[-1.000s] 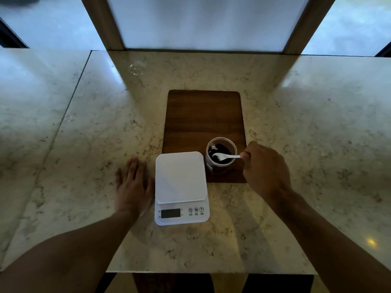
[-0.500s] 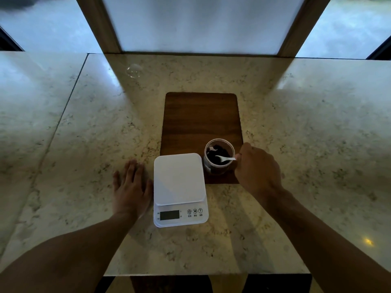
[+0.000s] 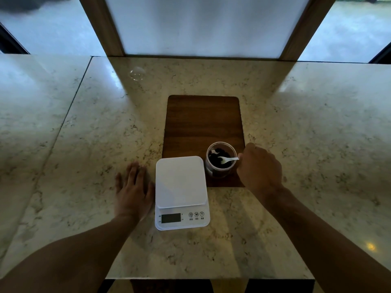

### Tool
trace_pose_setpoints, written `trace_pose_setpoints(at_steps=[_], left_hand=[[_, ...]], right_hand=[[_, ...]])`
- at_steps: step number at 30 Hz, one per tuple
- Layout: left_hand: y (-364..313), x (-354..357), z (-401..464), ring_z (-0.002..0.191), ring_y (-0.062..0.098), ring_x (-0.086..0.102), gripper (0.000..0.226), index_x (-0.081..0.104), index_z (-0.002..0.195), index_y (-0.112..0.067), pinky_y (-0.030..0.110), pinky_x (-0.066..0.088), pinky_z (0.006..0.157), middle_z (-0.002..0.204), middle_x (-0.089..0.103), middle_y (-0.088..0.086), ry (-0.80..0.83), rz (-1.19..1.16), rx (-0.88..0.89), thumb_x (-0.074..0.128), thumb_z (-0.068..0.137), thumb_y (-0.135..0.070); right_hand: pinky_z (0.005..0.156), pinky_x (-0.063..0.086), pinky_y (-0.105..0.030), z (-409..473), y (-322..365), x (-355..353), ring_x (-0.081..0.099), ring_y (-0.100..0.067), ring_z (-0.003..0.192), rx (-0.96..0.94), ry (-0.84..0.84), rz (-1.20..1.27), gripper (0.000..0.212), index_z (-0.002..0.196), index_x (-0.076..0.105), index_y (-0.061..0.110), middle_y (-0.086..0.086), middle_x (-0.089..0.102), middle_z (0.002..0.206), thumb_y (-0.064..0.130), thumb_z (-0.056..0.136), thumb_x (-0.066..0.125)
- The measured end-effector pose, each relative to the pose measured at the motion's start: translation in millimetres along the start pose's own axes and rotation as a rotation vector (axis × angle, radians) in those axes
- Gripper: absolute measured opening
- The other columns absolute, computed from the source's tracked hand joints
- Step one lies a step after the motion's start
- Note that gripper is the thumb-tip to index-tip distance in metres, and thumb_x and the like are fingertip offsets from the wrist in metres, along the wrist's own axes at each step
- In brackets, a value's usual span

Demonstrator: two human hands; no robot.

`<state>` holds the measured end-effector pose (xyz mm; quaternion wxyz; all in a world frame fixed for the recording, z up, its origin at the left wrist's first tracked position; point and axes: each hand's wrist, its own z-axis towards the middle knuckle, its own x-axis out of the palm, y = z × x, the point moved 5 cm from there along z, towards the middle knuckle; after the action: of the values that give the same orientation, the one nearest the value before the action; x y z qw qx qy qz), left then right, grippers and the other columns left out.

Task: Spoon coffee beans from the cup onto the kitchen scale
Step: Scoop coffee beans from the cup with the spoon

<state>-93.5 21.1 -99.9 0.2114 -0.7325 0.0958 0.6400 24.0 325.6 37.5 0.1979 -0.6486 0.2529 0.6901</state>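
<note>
Holding the white spoon (image 3: 228, 159) by its handle, the right hand (image 3: 259, 169) dips the bowl end into the cup (image 3: 221, 159). The fingers are curled around the handle, so the spoon can dig and lift. The cup is clear and has dark coffee beans (image 3: 220, 161) inside. It sits on the near right corner of the brown wooden board (image 3: 203, 121).

The scale (image 3: 181, 191) is white and sits just left of the cup, very close to it. That makes sense, because the beans only have a short way to go. Its flat top has no beans on it yet, so I think the job is at the first scoop. The little screen looks dark, and I cannot read any number on it.

The left hand (image 3: 133, 192) lies flat and open on the stone counter (image 3: 84, 144), just left of the scale. It holds nothing. It may be there to keep the person steady.

A spoon that small could drop beans on the way over.
</note>
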Motion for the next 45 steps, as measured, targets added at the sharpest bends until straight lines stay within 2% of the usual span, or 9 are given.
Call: trace_pose_setpoints(at_steps=[4,9,12,17,28,35,40,43,45], left_hand=[[-1,-1,0,0.154,0.018,-0.006,0.080,0.017,0.157,-0.015,0.049,-0.004,0.124,0.167,0.010,0.006,-0.001,-0.003,-0.004,0.004,0.092,-0.059],[0,0,1,0.154,0.018,-0.004,0.078,0.017,0.157,-0.016,0.049,-0.004,0.124,0.167,0.011,0.006,-0.008,0.006,0.000,0.006,0.093,-0.059],[1,0,0,0.154,0.019,-0.002,0.076,0.021,0.156,-0.014,0.051,-0.002,0.124,0.166,0.014,0.008,-0.026,-0.005,0.002,0.010,0.094,-0.057],[1,1,1,0.154,0.019,-0.001,0.076,0.022,0.155,-0.014,0.052,0.001,0.124,0.166,0.015,0.008,-0.028,0.009,0.005,0.009,0.094,-0.057],[3,4,1,0.154,0.018,0.001,0.077,0.021,0.155,-0.015,0.048,-0.002,0.124,0.166,0.015,0.007,-0.041,-0.006,-0.008,0.010,0.093,-0.058],[3,4,1,0.154,0.019,0.002,0.076,0.022,0.155,-0.014,0.050,0.000,0.124,0.166,0.015,0.008,-0.041,-0.008,-0.001,0.012,0.094,-0.057],[5,6,1,0.154,0.017,0.000,0.074,0.022,0.155,-0.015,0.051,0.001,0.124,0.166,0.016,0.007,-0.047,-0.004,-0.001,0.012,0.094,-0.058],[6,7,3,0.153,0.016,0.000,0.073,0.023,0.155,-0.016,0.051,0.001,0.124,0.166,0.017,0.007,-0.050,-0.002,-0.007,0.014,0.095,-0.057],[8,9,3,0.153,0.016,0.000,0.072,0.023,0.155,-0.016,0.051,0.001,0.124,0.166,0.017,0.006,-0.045,0.009,-0.009,0.015,0.095,-0.057]], right_hand=[[0.055,0.037,-0.031,4,1,8,0.063,-0.029,0.073,0.022,0.030,0.030,0.013,0.088,0.055,0.013,-0.007,0.066,0.082,0.026,0.089,0.059],[0.056,0.040,-0.033,5,2,18,0.060,-0.026,0.072,0.050,0.084,0.114,0.024,0.079,0.042,0.020,-0.005,0.058,0.074,0.034,0.092,0.056],[0.058,0.042,-0.033,6,1,19,0.061,-0.028,0.075,0.078,0.129,0.150,0.020,0.082,0.049,0.017,-0.006,0.058,0.076,0.034,0.093,0.056],[0.057,0.037,-0.030,5,-4,19,0.047,-0.020,0.065,0.134,0.180,0.211,0.023,0.090,0.058,0.011,-0.004,0.052,0.074,0.032,0.096,0.050],[0.063,0.040,-0.030,3,-21,25,0.060,-0.031,0.074,0.231,0.192,0.389,0.033,0.087,0.067,0.002,-0.016,0.066,0.080,0.029,0.095,0.049],[0.060,0.037,-0.028,1,-30,30,0.059,-0.025,0.066,0.298,0.211,0.489,0.028,0.081,0.067,0.009,0.002,0.053,0.060,0.030,0.093,0.053],[0.062,0.046,-0.034,0,-24,12,0.058,-0.025,0.069,0.189,0.047,0.387,0.021,0.087,0.061,0.012,-0.004,0.060,0.073,0.030,0.095,0.052],[0.054,0.035,-0.030,-2,-12,-5,0.049,-0.018,0.059,0.022,-0.105,0.267,0.017,0.081,0.050,0.016,0.002,0.053,0.070,0.026,0.094,0.052],[0.052,0.033,-0.028,-4,-4,-7,0.048,-0.016,0.058,-0.065,-0.115,0.216,0.016,0.082,0.048,0.016,0.003,0.051,0.071,0.025,0.094,0.052]])
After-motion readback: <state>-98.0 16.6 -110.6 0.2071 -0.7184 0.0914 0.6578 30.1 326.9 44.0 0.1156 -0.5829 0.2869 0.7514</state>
